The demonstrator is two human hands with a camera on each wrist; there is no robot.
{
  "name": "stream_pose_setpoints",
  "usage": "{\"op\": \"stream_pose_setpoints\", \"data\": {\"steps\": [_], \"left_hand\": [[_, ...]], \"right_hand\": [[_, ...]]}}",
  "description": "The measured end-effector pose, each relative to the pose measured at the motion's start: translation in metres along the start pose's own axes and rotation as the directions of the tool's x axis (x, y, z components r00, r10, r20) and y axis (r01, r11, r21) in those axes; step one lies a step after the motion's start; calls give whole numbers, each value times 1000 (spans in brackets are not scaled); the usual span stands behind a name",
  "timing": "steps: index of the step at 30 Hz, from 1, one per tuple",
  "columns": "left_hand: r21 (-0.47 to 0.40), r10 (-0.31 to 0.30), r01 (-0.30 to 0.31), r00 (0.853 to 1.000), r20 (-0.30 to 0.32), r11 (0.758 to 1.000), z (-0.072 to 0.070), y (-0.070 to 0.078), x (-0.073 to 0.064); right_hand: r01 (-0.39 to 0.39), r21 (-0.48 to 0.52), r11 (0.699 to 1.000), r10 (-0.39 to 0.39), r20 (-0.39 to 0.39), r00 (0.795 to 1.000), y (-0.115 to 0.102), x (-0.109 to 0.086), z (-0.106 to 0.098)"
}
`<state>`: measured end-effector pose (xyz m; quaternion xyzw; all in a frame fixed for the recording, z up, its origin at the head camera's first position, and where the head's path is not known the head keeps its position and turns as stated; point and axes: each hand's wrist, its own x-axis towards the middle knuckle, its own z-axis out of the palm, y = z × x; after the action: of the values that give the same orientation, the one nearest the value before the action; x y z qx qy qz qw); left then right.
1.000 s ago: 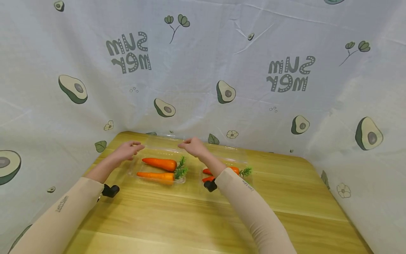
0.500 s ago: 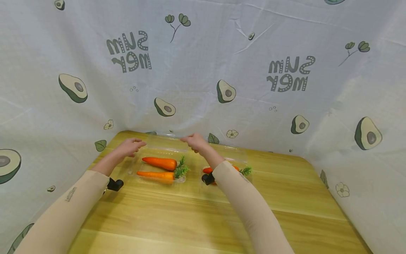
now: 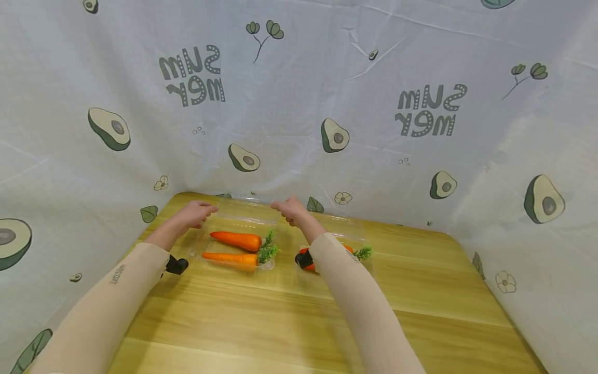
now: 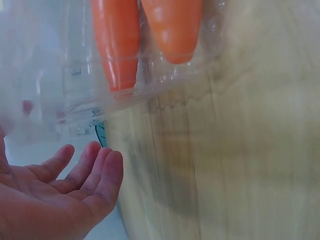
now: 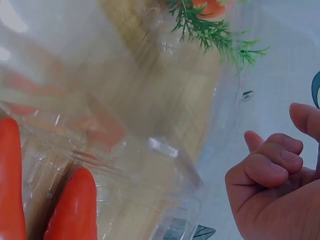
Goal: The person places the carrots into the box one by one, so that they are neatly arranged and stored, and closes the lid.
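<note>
My left hand (image 3: 192, 214): loose-fingered, beside the clear box (image 3: 267, 265).
My right hand (image 3: 293, 211): fingers curled near its lid (image 3: 247, 211); whether pinching it, I can't tell.
Two carrots (image 3: 237, 240): in that box, between my hands, nearer me.

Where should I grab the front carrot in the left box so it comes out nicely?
Probably by the thick end of the front carrot, just beside its green leaves, pinching from above. It lies on its side with its thin tip pointing left. The clear box walls it in, but the lid is open at the back.
</note>
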<state>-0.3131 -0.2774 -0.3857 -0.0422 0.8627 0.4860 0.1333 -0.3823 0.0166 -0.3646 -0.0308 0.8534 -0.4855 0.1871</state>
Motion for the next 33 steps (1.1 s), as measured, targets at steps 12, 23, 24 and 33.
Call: {"op": "stream_pose_setpoints", "data": {"steps": [12, 23, 24, 33], "left_hand": [[-30, -37, 37, 999, -5, 999, -1, 0, 10], [23, -48, 47, 997, 67, 999, -11, 8, 10], [30, -51, 49, 996, 73, 998, -11, 9, 11], [73, -93, 85, 990, 103, 994, -10, 17, 13]], "right_hand": [[-14, -25, 1000, 12, -68, 998, 4, 5, 0], [-41, -27, 999, 40, -35, 999, 3, 5, -5], [-42, -29, 999, 41, -29, 999, 2, 5, -5], [-42, -107, 993, 44, 23, 999, 2, 7, -3]]}}
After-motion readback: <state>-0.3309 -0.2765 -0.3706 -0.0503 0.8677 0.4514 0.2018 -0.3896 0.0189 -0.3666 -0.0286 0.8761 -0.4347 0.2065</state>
